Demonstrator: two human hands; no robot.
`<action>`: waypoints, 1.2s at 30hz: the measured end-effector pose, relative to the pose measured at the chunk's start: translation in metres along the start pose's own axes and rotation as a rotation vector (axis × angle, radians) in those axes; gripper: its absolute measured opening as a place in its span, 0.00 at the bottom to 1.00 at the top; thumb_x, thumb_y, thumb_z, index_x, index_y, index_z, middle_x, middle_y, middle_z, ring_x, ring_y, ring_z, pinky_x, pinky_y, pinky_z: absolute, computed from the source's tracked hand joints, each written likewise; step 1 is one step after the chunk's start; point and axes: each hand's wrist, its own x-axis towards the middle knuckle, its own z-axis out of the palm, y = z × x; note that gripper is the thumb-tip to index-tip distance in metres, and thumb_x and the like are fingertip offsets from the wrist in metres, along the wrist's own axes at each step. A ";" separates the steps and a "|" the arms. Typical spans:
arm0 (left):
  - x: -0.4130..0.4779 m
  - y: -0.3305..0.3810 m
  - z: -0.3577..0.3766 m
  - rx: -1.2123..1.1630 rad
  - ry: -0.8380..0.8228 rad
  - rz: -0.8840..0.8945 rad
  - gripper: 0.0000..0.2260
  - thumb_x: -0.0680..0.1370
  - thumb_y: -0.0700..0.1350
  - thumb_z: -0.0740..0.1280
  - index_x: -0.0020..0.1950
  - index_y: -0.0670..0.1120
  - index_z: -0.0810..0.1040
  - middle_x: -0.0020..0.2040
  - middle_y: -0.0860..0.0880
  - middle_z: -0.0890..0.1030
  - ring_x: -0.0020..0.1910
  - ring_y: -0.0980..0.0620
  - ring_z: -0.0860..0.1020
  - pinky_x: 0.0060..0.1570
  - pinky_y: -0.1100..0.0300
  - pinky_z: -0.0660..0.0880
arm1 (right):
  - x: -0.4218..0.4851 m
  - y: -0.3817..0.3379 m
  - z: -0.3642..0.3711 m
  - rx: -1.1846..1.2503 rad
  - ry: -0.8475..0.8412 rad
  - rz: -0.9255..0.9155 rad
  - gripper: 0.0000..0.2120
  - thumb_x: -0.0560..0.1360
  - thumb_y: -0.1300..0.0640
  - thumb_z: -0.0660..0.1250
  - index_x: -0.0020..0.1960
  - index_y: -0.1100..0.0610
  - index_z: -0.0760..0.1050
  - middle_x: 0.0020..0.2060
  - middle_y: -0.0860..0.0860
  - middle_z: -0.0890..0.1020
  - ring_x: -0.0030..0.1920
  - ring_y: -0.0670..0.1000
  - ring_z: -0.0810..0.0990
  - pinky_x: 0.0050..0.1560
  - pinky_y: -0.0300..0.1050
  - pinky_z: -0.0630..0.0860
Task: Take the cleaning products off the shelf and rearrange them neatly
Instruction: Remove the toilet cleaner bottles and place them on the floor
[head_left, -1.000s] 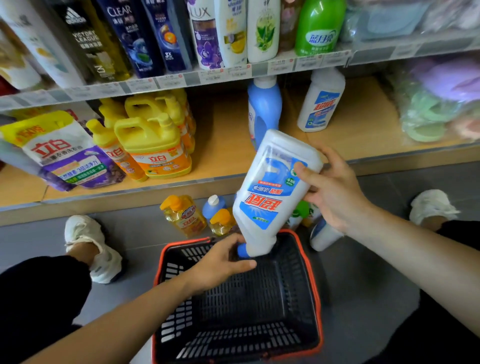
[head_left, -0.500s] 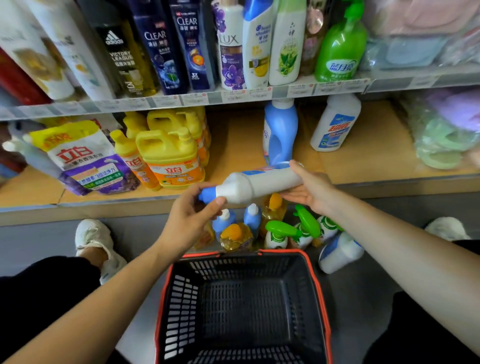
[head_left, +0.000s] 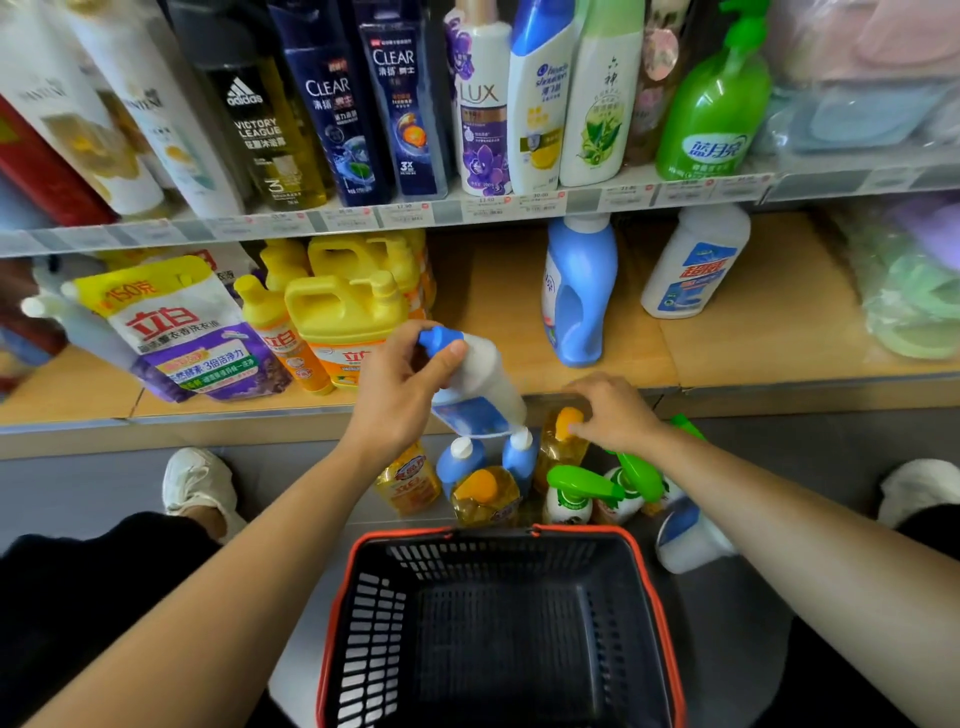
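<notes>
Since half a second ago the right hand (head_left: 613, 410) has let go of the white bottle (head_left: 483, 384), which has swung from lying level to a steep tilt, blue cap up and to the left. Only the left hand (head_left: 400, 395) holds it, thumb and fingers wrapped round the neck just under the cap, so the body hangs below and right of the grip. Motion blurs the label, and the palm hides the near side of the neck. The bottle's base hovers just above two blue bottles (head_left: 460, 460) standing on the floor, in front of the lower shelf (head_left: 753, 332).

The right hand is low over an orange-capped bottle (head_left: 563, 441), fingers bent downward. Its fingertips sit at the cap, but I cannot tell whether they grip it or only touch it. Green sprayers (head_left: 582, 483) lie partly under that forearm. The basket (head_left: 498, 649) is nearest, its front cut off by the frame edge.
</notes>
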 end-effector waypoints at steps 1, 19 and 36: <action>0.002 -0.005 0.000 0.021 0.002 -0.012 0.10 0.80 0.49 0.71 0.56 0.43 0.80 0.40 0.46 0.81 0.39 0.50 0.79 0.43 0.44 0.78 | -0.001 0.001 0.004 -0.013 -0.061 0.003 0.25 0.73 0.52 0.76 0.68 0.54 0.77 0.63 0.55 0.80 0.65 0.58 0.76 0.64 0.51 0.74; 0.013 -0.101 0.055 0.220 -0.176 -0.387 0.11 0.79 0.50 0.71 0.51 0.41 0.79 0.41 0.41 0.84 0.40 0.45 0.82 0.50 0.39 0.79 | -0.002 0.032 -0.014 0.347 0.065 0.155 0.20 0.74 0.50 0.76 0.64 0.54 0.80 0.52 0.51 0.84 0.49 0.48 0.83 0.54 0.45 0.80; 0.066 -0.097 0.184 0.826 -0.698 -0.125 0.41 0.72 0.77 0.59 0.81 0.61 0.56 0.82 0.53 0.59 0.80 0.46 0.58 0.75 0.46 0.58 | 0.076 0.148 -0.096 0.637 0.591 0.417 0.27 0.71 0.56 0.78 0.66 0.50 0.72 0.58 0.44 0.79 0.56 0.46 0.76 0.41 0.34 0.66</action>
